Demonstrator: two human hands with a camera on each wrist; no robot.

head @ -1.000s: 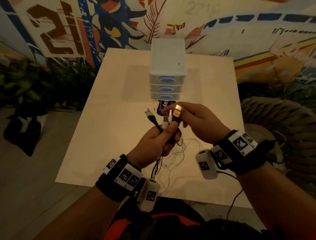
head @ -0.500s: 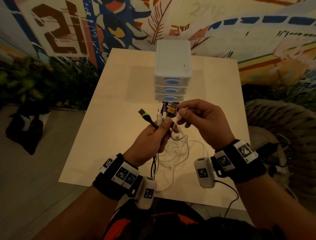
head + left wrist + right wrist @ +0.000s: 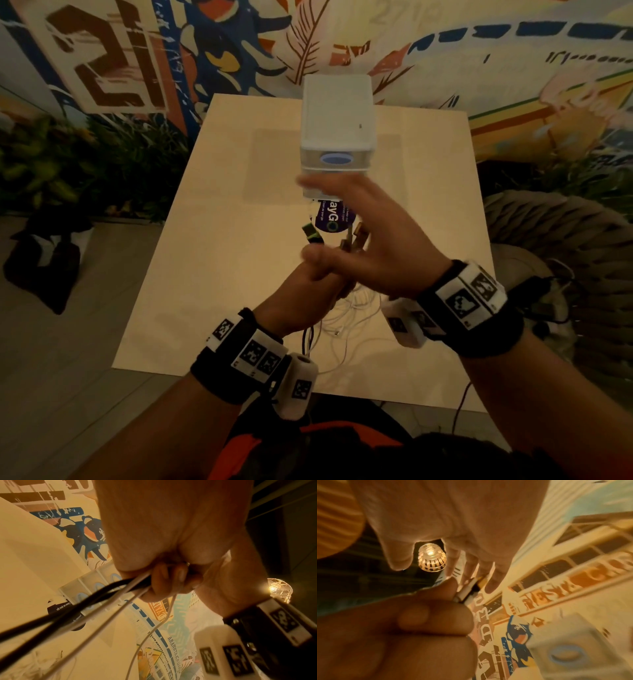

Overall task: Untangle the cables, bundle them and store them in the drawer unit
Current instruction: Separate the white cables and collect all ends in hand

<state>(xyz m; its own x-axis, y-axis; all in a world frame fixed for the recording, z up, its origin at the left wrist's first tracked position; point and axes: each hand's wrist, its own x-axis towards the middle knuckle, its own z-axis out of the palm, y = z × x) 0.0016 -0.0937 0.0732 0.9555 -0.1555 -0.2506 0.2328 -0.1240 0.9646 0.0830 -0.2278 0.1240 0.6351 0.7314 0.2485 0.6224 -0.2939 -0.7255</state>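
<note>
Your left hand [image 3: 305,291] is fisted around the cables [image 3: 96,599], black and white, plug ends poking up above the table [image 3: 212,274]; your right hand [image 3: 370,246] is spread flat over them, gripping nothing, with the drawer unit [image 3: 337,116] just behind

Your table [image 3: 212,267] carries the drawer unit [image 3: 337,113] beyond your right hand [image 3: 370,246], a sticker [image 3: 330,217] under its fingers, white cable slack [image 3: 346,318] below your wrists.
</note>
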